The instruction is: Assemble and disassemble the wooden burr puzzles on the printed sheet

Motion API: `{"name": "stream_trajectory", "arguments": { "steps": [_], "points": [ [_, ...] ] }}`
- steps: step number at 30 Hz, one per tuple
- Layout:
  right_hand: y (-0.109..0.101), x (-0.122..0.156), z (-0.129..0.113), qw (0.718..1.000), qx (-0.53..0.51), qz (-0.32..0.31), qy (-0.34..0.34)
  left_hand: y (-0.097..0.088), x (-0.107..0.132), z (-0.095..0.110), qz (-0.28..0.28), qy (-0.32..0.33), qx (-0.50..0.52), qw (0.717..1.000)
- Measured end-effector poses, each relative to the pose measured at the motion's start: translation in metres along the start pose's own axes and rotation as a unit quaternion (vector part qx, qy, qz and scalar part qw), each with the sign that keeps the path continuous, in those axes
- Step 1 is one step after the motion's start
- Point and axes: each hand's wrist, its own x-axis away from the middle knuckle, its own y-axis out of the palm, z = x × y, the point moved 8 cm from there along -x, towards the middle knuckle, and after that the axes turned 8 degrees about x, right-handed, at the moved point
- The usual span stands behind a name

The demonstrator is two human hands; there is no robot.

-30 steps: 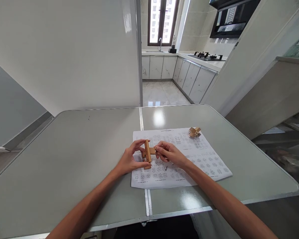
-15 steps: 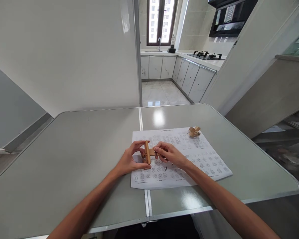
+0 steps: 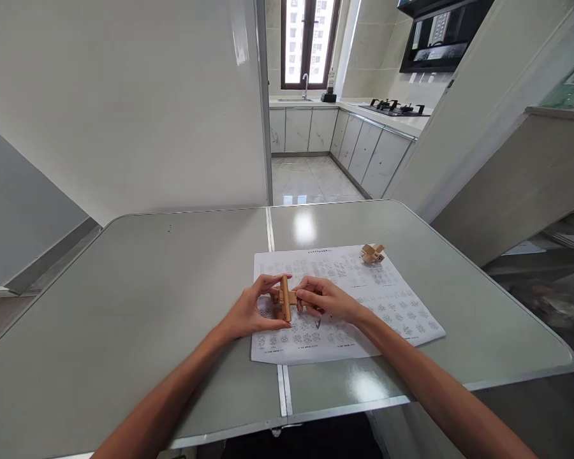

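Between thumb and fingers, my left hand [image 3: 254, 307] grips a group of interlocking wooden puzzle pieces [image 3: 286, 298], one long bar of it standing lengthwise across the grip. My right hand [image 3: 323, 297] pinches a wooden puzzle piece [image 3: 293, 298] that runs crosswise into the left hand's group; its right end is hidden by my fingers. Both hands are just above a white printed sheet [image 3: 363, 338] covered with small line diagrams. At the sheet's far right corner sits a second wooden puzzle [image 3: 373, 254], a cross-shaped cluster of pieces, which neither hand touches.
The sheet lies on a greenish-grey table [image 3: 186, 268] with a metal seam [image 3: 284, 389] down its middle. Behind the table are a white panel [image 3: 148, 115] at left and a kitchen with white cabinets [image 3: 358, 143] and a gas stove [image 3: 395, 108].
The long wooden bar in my left hand has shifted slightly right and stands more upright. My right hand's piece shows about as much as before, and its fingers are still pinched on it.
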Motion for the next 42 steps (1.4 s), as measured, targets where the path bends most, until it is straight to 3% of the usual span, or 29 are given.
{"name": "stream_trajectory", "arguments": {
  "steps": [3,9,16,24,30,42],
  "points": [
    [0.001,0.001,0.003,0.999,-0.029,-0.039,0.023,0.0,0.0,0.003,-0.007,0.004,-0.008,1.0],
    [0.0,-0.001,0.005,0.997,-0.067,-0.029,0.04,-0.012,-0.002,0.005,0.044,0.013,0.009,0.999],
    [-0.003,-0.003,0.009,0.998,-0.049,0.032,0.026,-0.011,0.0,0.002,0.06,0.017,-0.026,0.998],
    [0.004,-0.003,0.009,0.999,-0.023,-0.017,0.019,-0.004,0.001,0.0,0.0,0.006,-0.022,1.0],
    [0.013,-0.006,0.002,1.0,-0.022,0.005,0.007,-0.003,0.001,-0.001,0.021,0.016,-0.012,1.0],
    [0.014,-0.001,0.003,0.999,-0.012,-0.034,0.022,0.001,0.0,0.009,-0.016,0.011,-0.027,0.999]
  ]
}}
